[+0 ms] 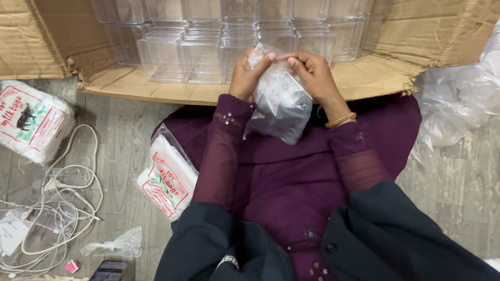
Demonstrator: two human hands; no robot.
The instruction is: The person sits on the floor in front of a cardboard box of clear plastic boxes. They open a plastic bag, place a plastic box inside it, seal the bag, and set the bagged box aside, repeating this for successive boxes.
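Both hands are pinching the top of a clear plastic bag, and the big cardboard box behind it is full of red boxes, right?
Not quite. In the head view, the boxes in the cardboard box are clear, not red. Both the left hand and right hand do pinch the bag.

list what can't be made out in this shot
- Bag contents, head view: crinkled, glary plastic hides them.
- Left hand and right hand fingertips: pinched into the bag's top, so the exact grip is unclear.
- Clear boxes: the back rows are cut off by the top edge, so no count.
- Phone: cut off by the bottom edge.
- Cables: too tangled to count.
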